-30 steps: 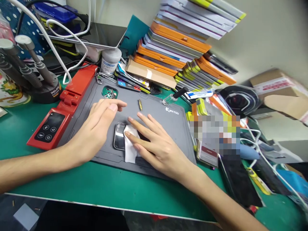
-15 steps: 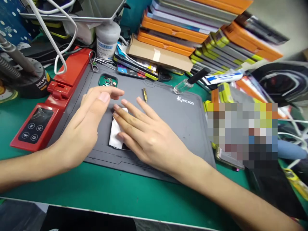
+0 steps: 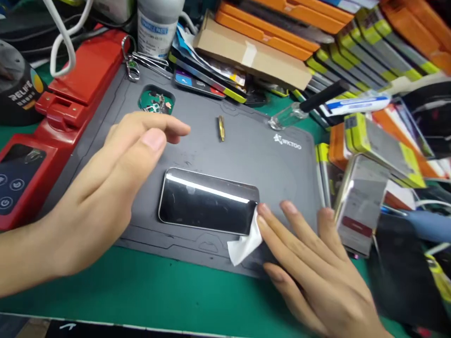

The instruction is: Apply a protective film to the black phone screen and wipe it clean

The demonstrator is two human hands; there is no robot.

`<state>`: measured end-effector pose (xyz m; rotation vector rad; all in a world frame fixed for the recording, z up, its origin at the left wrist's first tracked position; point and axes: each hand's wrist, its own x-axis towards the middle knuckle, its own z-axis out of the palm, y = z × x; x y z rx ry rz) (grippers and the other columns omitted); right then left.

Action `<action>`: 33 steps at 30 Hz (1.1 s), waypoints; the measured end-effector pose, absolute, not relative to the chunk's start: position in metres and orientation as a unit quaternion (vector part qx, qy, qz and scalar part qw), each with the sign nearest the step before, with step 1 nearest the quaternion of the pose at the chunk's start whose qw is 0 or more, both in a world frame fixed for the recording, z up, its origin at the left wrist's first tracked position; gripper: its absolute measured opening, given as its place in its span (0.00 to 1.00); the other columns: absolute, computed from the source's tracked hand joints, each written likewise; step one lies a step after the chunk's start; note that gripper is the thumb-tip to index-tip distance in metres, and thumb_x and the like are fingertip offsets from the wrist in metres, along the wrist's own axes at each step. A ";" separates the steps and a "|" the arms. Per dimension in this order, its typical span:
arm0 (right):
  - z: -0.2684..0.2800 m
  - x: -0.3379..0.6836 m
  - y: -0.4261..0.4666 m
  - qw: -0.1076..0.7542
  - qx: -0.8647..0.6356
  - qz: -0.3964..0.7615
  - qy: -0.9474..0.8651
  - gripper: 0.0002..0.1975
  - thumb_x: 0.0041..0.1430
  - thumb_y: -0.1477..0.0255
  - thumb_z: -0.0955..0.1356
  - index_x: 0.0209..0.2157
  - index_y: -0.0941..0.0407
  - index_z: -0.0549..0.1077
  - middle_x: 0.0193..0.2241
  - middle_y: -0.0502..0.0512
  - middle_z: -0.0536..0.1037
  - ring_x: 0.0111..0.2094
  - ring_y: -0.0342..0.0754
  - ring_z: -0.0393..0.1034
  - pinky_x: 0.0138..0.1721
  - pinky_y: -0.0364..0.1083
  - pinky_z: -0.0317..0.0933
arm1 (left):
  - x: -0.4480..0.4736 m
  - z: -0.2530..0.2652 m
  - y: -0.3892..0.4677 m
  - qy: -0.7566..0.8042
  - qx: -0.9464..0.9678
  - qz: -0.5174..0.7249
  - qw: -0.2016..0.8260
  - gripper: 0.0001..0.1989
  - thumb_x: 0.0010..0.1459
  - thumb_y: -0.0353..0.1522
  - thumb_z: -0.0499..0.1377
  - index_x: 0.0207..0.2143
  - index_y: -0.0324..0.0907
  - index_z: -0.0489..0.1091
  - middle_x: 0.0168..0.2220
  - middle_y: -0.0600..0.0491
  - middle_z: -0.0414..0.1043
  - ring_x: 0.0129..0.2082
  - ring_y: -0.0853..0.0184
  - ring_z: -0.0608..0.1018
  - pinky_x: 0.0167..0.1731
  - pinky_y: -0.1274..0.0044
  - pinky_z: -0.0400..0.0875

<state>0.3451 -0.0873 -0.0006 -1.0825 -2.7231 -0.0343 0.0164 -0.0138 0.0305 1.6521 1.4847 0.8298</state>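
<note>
A smartphone lies face up on the grey work mat, its dark screen catching a bright streak of light. At its right end a white wipe is pressed under the fingertips of my right hand. Those fingers are spread and stretched out, with the wipe's loose part hanging past the phone's near corner. My left hand is held left of the phone, open and empty, fingers stretched forward and the thumb beside them. Beyond the phone, a small brass-coloured piece rests on the mat.
Small parts fill a recess in the mat. A red device stands at left, a paste jar behind. A glass bottle with a black cap is at the far right corner. Another phone leans on boxes at right.
My right hand has slid with the wipe from the phone's left end to its right end, uncovering the screen. My left hand stays in nearly the same place. The view has moved closer.
</note>
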 end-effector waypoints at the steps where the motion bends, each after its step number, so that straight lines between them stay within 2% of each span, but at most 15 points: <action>1: -0.001 0.346 -0.088 0.113 -0.379 -0.015 -0.919 0.37 0.72 0.79 0.64 0.77 0.65 0.50 0.76 0.59 0.53 0.79 0.57 0.43 0.80 0.63 0.33 | 0.016 0.031 -0.012 0.577 0.657 0.320 0.364 0.22 0.75 0.44 0.44 0.58 0.54 0.73 0.58 0.62 0.74 0.67 0.51 0.72 0.69 0.60 0.69; 5: -0.002 0.337 -0.082 0.136 -0.406 -0.008 -0.903 0.35 0.74 0.75 0.66 0.77 0.62 0.54 0.73 0.63 0.64 0.77 0.59 0.50 0.79 0.67 0.41 | 0.012 0.026 -0.008 0.544 0.714 0.292 0.331 0.21 0.75 0.43 0.48 0.62 0.53 0.72 0.63 0.58 0.73 0.68 0.54 0.71 0.70 0.62 0.67; 7: -0.002 0.330 -0.069 0.154 -0.423 -0.003 -0.893 0.32 0.75 0.71 0.68 0.75 0.62 0.59 0.71 0.66 0.68 0.76 0.62 0.55 0.77 0.71 0.47 | 0.010 0.021 -0.008 0.513 0.758 0.255 0.313 0.22 0.74 0.45 0.51 0.65 0.53 0.70 0.65 0.55 0.73 0.68 0.54 0.72 0.71 0.58 0.64; 9: -0.002 0.324 -0.049 0.172 -0.439 0.018 -0.882 0.29 0.76 0.67 0.68 0.72 0.64 0.65 0.70 0.69 0.69 0.75 0.65 0.57 0.75 0.74 0.49 | 0.008 0.016 -0.008 0.457 0.828 0.194 0.260 0.31 0.71 0.52 0.55 0.70 0.50 0.65 0.66 0.49 0.72 0.68 0.48 0.71 0.71 0.51 0.60; 11: -0.001 0.322 -0.023 0.187 -0.446 0.063 -0.873 0.27 0.76 0.64 0.67 0.69 0.61 0.70 0.70 0.66 0.68 0.75 0.65 0.56 0.74 0.73 0.52 | 0.006 0.013 -0.007 0.394 0.891 0.156 0.163 0.43 0.66 0.59 0.58 0.74 0.45 0.59 0.70 0.41 0.67 0.70 0.42 0.68 0.70 0.47 0.59; 13: 0.002 0.323 0.001 0.206 -0.423 0.113 -0.875 0.20 0.76 0.67 0.66 0.65 0.56 0.76 0.69 0.59 0.72 0.75 0.60 0.57 0.74 0.67 0.58 | 0.003 0.016 -0.005 0.362 0.918 0.123 0.109 0.41 0.70 0.57 0.55 0.74 0.44 0.57 0.70 0.39 0.67 0.69 0.42 0.69 0.68 0.49 0.63; 14: 0.004 0.324 0.011 0.222 -0.412 0.125 -0.875 0.17 0.77 0.69 0.65 0.60 0.53 0.80 0.66 0.55 0.76 0.73 0.57 0.63 0.72 0.64 0.61 | 0.002 0.018 -0.003 0.345 0.927 0.108 0.098 0.38 0.72 0.56 0.54 0.74 0.44 0.58 0.69 0.39 0.68 0.68 0.43 0.70 0.67 0.51 0.66; 17: 0.008 0.325 0.027 0.314 -0.460 0.118 -0.822 0.13 0.75 0.71 0.67 0.51 0.52 0.85 0.54 0.54 0.86 0.58 0.57 0.80 0.60 0.58 0.73 | 0.001 0.030 0.001 0.297 0.950 0.076 0.052 0.31 0.75 0.51 0.51 0.70 0.44 0.66 0.67 0.39 0.71 0.65 0.45 0.75 0.65 0.53 0.70; 19: 0.008 0.325 0.027 0.394 -0.495 0.121 -0.765 0.14 0.73 0.74 0.67 0.51 0.53 0.84 0.50 0.54 0.87 0.49 0.54 0.83 0.51 0.54 0.75 | 0.001 0.039 0.006 0.271 0.960 0.071 0.015 0.27 0.77 0.47 0.49 0.67 0.44 0.70 0.65 0.39 0.75 0.61 0.45 0.79 0.63 0.55 0.72; 21: 0.006 0.324 0.020 0.448 -0.516 0.142 -0.716 0.17 0.70 0.78 0.65 0.53 0.53 0.82 0.48 0.53 0.87 0.43 0.50 0.82 0.45 0.51 0.73 | 0.001 0.047 0.014 0.262 0.962 0.071 0.017 0.24 0.78 0.45 0.48 0.64 0.44 0.73 0.59 0.43 0.80 0.56 0.49 0.82 0.58 0.60 0.75; 23: 0.004 0.322 0.011 0.454 -0.521 0.166 -0.703 0.18 0.67 0.81 0.63 0.48 0.53 0.82 0.44 0.52 0.86 0.41 0.49 0.79 0.44 0.50 0.71 | 0.002 0.054 0.025 0.297 0.951 0.071 0.049 0.24 0.78 0.47 0.46 0.59 0.46 0.74 0.50 0.47 0.84 0.46 0.54 0.85 0.48 0.68 0.77; 25: 0.004 0.319 0.004 0.445 -0.494 0.181 -0.725 0.16 0.66 0.82 0.62 0.40 0.53 0.80 0.39 0.52 0.83 0.41 0.49 0.77 0.46 0.50 0.69 | 0.003 0.057 0.035 0.388 0.915 0.072 0.083 0.26 0.77 0.52 0.46 0.56 0.47 0.74 0.38 0.53 0.82 0.33 0.61 0.83 0.34 0.74 0.72; 27: 0.005 0.316 -0.001 0.434 -0.484 0.211 -0.730 0.13 0.67 0.79 0.61 0.39 0.53 0.76 0.37 0.52 0.81 0.39 0.49 0.75 0.44 0.49 0.68 | 0.006 0.056 0.043 0.475 0.867 0.087 0.122 0.25 0.76 0.53 0.46 0.53 0.47 0.73 0.31 0.57 0.78 0.26 0.66 0.78 0.28 0.77 0.66; 29: 0.007 0.313 -0.004 0.423 -0.487 0.246 -0.723 0.11 0.70 0.76 0.61 0.43 0.54 0.75 0.39 0.53 0.80 0.39 0.48 0.75 0.42 0.49 0.68 | 0.008 0.053 0.049 0.515 0.835 0.108 0.162 0.22 0.74 0.52 0.51 0.52 0.47 0.72 0.30 0.58 0.77 0.26 0.68 0.77 0.27 0.79 0.66; 33: 0.009 0.312 -0.005 0.419 -0.497 0.262 -0.714 0.09 0.73 0.68 0.67 0.51 0.53 0.75 0.39 0.51 0.80 0.38 0.48 0.75 0.40 0.48 0.68 | 0.008 0.045 0.049 0.523 0.817 0.147 0.195 0.21 0.68 0.53 0.60 0.53 0.49 0.72 0.41 0.58 0.80 0.22 0.74 0.72 0.20 0.81 0.65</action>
